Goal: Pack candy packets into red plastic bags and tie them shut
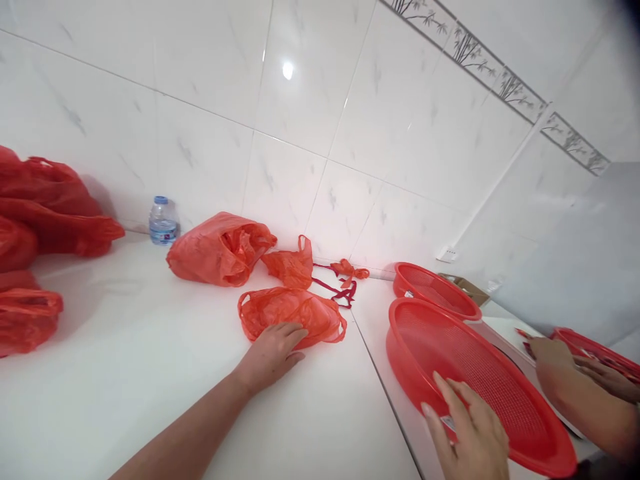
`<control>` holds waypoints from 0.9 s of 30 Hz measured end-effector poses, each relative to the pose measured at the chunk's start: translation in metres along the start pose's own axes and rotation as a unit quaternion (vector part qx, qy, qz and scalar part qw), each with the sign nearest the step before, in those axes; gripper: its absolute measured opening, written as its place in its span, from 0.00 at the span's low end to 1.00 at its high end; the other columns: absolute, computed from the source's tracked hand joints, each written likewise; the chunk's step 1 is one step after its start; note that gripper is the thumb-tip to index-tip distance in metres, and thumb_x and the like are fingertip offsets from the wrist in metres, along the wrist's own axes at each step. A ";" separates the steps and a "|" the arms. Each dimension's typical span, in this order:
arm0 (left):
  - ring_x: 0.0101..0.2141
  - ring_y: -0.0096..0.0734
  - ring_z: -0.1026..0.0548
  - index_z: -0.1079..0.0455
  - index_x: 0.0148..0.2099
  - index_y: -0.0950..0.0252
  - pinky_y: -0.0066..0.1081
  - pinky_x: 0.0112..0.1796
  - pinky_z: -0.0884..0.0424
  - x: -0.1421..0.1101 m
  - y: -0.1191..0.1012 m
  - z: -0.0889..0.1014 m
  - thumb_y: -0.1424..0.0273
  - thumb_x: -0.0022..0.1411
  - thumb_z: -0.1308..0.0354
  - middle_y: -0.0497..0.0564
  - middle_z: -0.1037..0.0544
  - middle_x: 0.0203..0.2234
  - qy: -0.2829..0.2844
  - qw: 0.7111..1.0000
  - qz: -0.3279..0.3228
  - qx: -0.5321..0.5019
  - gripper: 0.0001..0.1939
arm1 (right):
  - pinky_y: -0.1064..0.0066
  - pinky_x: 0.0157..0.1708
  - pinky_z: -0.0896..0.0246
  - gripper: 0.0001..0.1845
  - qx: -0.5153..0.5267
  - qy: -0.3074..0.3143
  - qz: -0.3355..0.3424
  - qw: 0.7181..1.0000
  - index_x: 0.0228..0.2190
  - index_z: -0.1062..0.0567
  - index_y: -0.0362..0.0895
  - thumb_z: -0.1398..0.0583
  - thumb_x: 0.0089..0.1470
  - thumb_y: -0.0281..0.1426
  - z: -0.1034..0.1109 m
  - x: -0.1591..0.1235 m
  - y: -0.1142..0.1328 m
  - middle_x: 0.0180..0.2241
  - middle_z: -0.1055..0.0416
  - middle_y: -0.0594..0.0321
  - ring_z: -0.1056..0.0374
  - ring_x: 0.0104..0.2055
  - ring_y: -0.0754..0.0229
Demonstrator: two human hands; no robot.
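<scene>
In the lower centre of the frame, the person's left hand (273, 353) lies palm down over the near edge of a flattened red plastic bag (300, 312), its fingers extended side by side and the thumb held a little apart. The bag rests on the white table (165, 353), its handle loops at either end. At the lower right, the right hand (470, 430) is spread, its fingers apart in front of a large red basket (480, 360); whether they touch the rim cannot be told. A second red basket (440, 290) stands just behind that one. Beyond the flattened bag, a smaller crumpled bag (290, 268) lies near the centre, next to a fuller red bag (200, 257), with dark red ribbon (327, 285) to its right. A bottle with a blue cap (163, 223) stands by the tiled wall (210, 87), left of centre, and more red bags (55, 207) are heaped at the left edge. At the far right, a co-worker's hands (607, 378) are near another red basket, partly hidden.
</scene>
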State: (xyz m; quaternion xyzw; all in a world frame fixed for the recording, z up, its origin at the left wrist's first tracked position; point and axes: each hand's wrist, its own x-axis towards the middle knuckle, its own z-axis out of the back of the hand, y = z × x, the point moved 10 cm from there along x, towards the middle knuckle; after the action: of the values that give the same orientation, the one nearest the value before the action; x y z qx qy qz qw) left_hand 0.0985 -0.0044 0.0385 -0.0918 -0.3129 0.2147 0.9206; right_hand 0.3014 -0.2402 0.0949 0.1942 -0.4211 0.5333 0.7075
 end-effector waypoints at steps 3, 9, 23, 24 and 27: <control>0.46 0.41 0.30 0.32 0.48 0.62 0.42 0.45 0.32 -0.005 0.011 0.030 0.71 0.62 0.50 0.55 0.27 0.47 -0.095 0.994 0.010 0.044 0.12 | 0.53 0.47 0.41 0.21 0.154 0.044 0.048 0.986 0.51 0.34 0.48 0.45 0.57 0.38 -0.010 0.026 0.064 0.50 0.37 0.51 0.40 0.52 0.46; 0.49 0.44 0.33 0.33 0.50 0.62 0.42 0.48 0.34 -0.040 0.069 0.085 0.66 0.62 0.50 0.58 0.33 0.50 -0.229 0.950 0.185 0.105 0.15 | 0.62 0.49 0.39 0.19 0.360 0.231 0.101 0.898 0.51 0.32 0.49 0.48 0.57 0.29 -0.072 0.073 0.182 0.49 0.36 0.56 0.38 0.51 0.55; 0.31 0.34 0.28 0.49 0.61 0.56 0.31 0.31 0.36 -0.062 0.126 0.045 0.63 0.58 0.50 0.47 0.27 0.30 -0.086 0.896 0.426 -0.089 0.29 | 0.73 0.26 0.49 0.14 0.399 0.334 0.064 0.851 0.24 0.28 0.45 0.48 0.57 0.34 -0.146 0.110 0.230 0.26 0.31 0.66 0.38 0.28 0.64; 0.31 0.34 0.28 0.49 0.61 0.56 0.30 0.31 0.36 -0.063 0.127 0.044 0.62 0.58 0.50 0.47 0.27 0.30 -0.089 0.896 0.426 -0.092 0.29 | 0.73 0.26 0.49 0.15 0.397 0.309 0.057 0.862 0.26 0.28 0.46 0.50 0.58 0.35 -0.146 0.124 0.227 0.26 0.31 0.66 0.38 0.28 0.64; 0.30 0.33 0.29 0.48 0.61 0.56 0.30 0.31 0.37 -0.064 0.130 0.043 0.62 0.58 0.51 0.47 0.27 0.29 -0.095 0.893 0.428 -0.104 0.28 | 0.73 0.32 0.46 0.15 0.359 0.265 0.042 0.894 0.31 0.27 0.47 0.52 0.59 0.35 -0.160 0.165 0.224 0.31 0.29 0.64 0.35 0.33 0.62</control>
State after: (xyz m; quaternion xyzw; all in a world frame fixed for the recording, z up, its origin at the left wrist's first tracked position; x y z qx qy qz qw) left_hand -0.0177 0.0842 -0.0014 -0.2916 -0.3500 0.5618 0.6905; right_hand 0.1707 0.0525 0.0975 0.2687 -0.0060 0.7087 0.6523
